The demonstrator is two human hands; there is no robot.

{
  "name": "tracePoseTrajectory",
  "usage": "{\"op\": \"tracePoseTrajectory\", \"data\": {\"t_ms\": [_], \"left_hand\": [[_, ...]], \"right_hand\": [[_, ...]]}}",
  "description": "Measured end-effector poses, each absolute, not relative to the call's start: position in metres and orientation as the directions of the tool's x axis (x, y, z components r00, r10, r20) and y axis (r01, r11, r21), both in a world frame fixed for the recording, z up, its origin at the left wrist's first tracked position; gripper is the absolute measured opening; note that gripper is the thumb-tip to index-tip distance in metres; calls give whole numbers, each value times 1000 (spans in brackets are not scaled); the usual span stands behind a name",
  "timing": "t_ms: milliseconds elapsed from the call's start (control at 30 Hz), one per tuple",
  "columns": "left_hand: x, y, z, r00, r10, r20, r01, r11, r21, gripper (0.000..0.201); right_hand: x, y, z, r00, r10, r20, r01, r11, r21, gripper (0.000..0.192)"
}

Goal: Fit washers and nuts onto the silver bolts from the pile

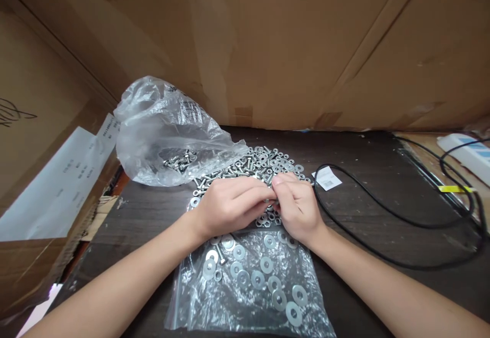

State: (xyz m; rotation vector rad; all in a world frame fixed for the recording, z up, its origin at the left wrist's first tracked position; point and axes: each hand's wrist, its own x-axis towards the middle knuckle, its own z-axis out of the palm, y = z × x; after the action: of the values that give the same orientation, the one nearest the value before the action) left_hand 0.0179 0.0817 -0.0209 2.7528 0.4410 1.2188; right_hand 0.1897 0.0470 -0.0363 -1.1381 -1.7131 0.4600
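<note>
Bolts and washers (264,162), too many to count, lie heaped on the dark table (367,195), just beyond the two hands. The left hand (229,206) and the right hand (296,202) meet fingertip to fingertip right over the near edge of that heap, both curled, pinching at something small between them; what exactly sits in the pinch is hidden by the fingers, so I cannot tell which piece it is.

Under the wrists lies one flat clear bag (248,287), and on it roughly a dozen and a half large washers (266,264) spread out singly, plus one bolt (221,255) near its upper left corner.

To the left, one crumpled plastic bag (164,131) rests on the table, with a further clutch of bolts inside. One small white label (326,178) lies right of the heap, and one black cable (386,215) loops across the right side. Cardboard (268,42) walls the back.
</note>
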Motion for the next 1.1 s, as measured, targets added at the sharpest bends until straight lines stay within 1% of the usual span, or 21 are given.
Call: {"op": "tracePoseTrajectory", "data": {"t_ms": [33,100,167,233,267,300,333,367,433,467,500,533,600,667,733,800,867,933,1000,1100], "left_hand": [[17,82,-20,653,254,714,232,-964,131,13],[16,83,-19,669,215,712,255,-966,52,11],[16,82,-18,674,215,706,270,-962,36,10],[17,81,-20,662,236,711,271,-960,66,12],[18,80,-21,649,260,715,263,-959,110,12],[20,79,-22,627,312,714,258,-948,188,12],[21,78,-23,590,400,701,262,-916,302,12],[23,77,-23,541,516,664,270,-855,444,11],[26,76,-22,449,740,501,245,-641,728,11],[27,77,-21,431,810,397,206,-517,831,13],[28,77,-20,440,843,308,155,-410,899,15],[28,79,-19,474,846,244,101,-328,939,16],[27,81,-18,539,823,179,25,-228,973,18],[25,82,-19,559,812,166,3,-202,979,18],[25,82,-20,549,817,180,10,-221,975,18],[26,80,-22,520,825,222,43,-285,957,17],[26,78,-24,481,819,313,104,-408,907,15],[26,76,-26,466,764,447,168,-572,803,12],[26,76,-28,487,668,563,202,-713,671,10],[25,75,-31,548,541,638,235,-832,503,10]], "right_hand": [[190,48,-37,-75,867,492,457,469,-756,53],[191,49,-37,-89,892,443,419,437,-796,55],[191,50,-37,-91,907,412,394,413,-821,56],[191,50,-36,-77,914,397,381,395,-836,56],[191,50,-36,-68,917,393,377,388,-841,56],[190,49,-35,-53,917,395,374,385,-844,56],[190,48,-35,-35,914,403,374,386,-843,54],[189,47,-34,-17,908,418,381,393,-837,51],[189,44,-33,10,880,475,412,429,-803,38],[189,43,-32,11,859,513,434,458,-776,29],[189,42,-31,-2,836,548,457,489,-743,21],[189,42,-31,-25,814,581,477,520,-709,16],[189,42,-30,-64,772,632,512,569,-643,10],[189,43,-30,-81,744,663,550,588,-593,8],[189,44,-30,-85,737,671,578,584,-569,11],[190,45,-30,-91,756,648,589,566,-577,19],[190,45,-31,-98,785,611,584,543,-604,30],[192,46,-33,-94,809,580,562,524,-640,40],[193,48,-35,-69,836,545,536,492,-686,46],[194,51,-40,-35,873,487,519,432,-737,49]]}}
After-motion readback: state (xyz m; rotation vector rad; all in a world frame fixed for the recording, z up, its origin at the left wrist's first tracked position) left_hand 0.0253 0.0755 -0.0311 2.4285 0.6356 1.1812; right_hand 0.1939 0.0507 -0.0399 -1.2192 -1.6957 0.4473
